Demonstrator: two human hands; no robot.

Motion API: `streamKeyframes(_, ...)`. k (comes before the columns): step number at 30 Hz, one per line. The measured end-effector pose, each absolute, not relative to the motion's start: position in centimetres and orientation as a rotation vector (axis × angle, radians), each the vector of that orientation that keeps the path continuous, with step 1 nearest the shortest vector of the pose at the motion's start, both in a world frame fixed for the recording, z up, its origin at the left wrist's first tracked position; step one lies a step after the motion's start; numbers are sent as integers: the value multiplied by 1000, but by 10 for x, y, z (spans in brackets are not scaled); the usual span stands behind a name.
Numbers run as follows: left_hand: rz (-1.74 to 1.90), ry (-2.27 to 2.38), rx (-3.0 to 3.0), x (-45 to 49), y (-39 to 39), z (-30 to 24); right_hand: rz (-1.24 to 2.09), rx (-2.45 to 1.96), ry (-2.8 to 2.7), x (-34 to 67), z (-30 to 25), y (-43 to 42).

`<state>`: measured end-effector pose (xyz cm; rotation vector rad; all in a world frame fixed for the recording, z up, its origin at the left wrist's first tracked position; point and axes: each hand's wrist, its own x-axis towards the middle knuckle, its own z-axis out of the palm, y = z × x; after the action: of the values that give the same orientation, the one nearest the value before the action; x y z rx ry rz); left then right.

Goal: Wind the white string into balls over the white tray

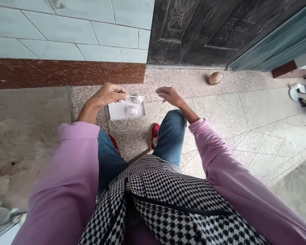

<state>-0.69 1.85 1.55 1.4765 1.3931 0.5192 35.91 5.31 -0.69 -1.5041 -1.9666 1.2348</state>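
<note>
My left hand [111, 93] is closed in a pinch over the left part of a shallow white box [117, 111]. From its fingertips a short length of white yarn [133, 97] sticks out to the right. Two balls of the yarn lie in the box: a larger ball [133, 111] near the front and a smaller ball [137, 99] at the back right. Right of the box, above my knee, is my right hand [170, 95], slightly blurred, its fingers stretched out and nothing visible in them. Beneath it, loose yarn strands [163, 111] lie tangled on the floor.
Yarn also loops over the box's front edge. My red shoes [155, 133] stand close to the box on the speckled floor. Behind are a tiled wall [66, 30] and a dark door [188, 30]. A round tan object [216, 78] sits by the door, near a blue-green curtain [275, 44].
</note>
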Motion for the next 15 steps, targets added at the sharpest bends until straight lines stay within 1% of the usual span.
streamKeyframes(2,530,1384,1495,-3,18,13,1571,-1253,-1911,298,-20,53)
streamKeyframes(3,539,1384,1502,-3,17,12,1684,-1207,-1911,275,-23,50)
streamKeyframes(5,562,1394,1511,-6,16,11,1777,-1164,-1889,252,-22,42)
streamKeyframes(7,589,1404,1512,-12,15,10,1746,-1153,-1829,265,-13,38)
streamKeyframes(10,638,1407,1489,-18,16,9,1604,-1194,-1715,331,12,41)
streamKeyframes(12,669,1397,1468,-18,17,9,1480,-1305,-1656,386,28,46)
streamKeyframes(15,684,1381,1463,-16,17,9,1192,-1605,-1582,459,44,51)
